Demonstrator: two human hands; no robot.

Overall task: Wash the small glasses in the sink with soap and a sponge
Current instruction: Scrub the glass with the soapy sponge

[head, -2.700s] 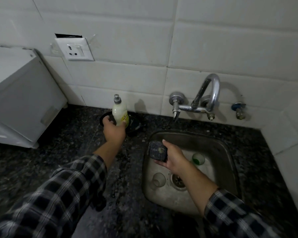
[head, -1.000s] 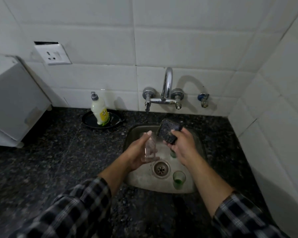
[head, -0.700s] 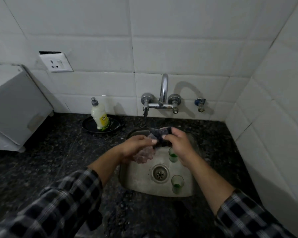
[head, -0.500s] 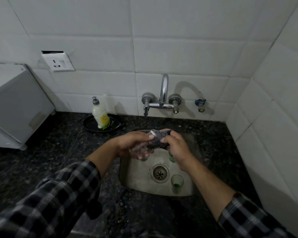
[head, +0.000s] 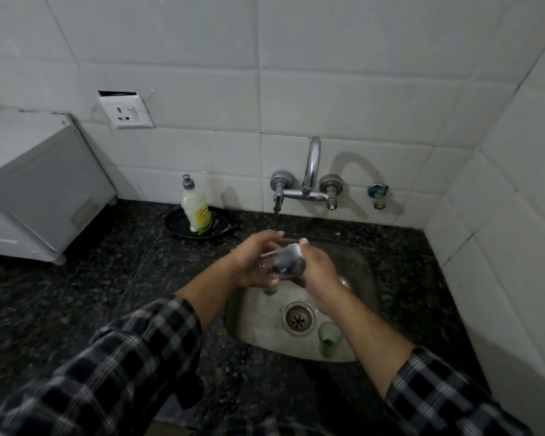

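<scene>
Above sink [head: 369,280], glass [head: 266,265] in left grip [head: 251,261]

The sink [head: 258,319] is dull, scuffed steel; the tap [head: 312,165] at its 12 o'clock is shiny chrome. The counter [head: 107,278] is speckled polished stone, the wall tiles [head: 343,89] glossy white, the sleeves [head: 123,357] checked cloth.

dim light, wide-angle edge distortion, slight motion blur

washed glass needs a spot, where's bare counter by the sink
Bare counter left of the sink, nearer than the black dish under the soap bottle, and right of it to the tiled wall. Crowded: inside the sink, by the green glass.
</scene>
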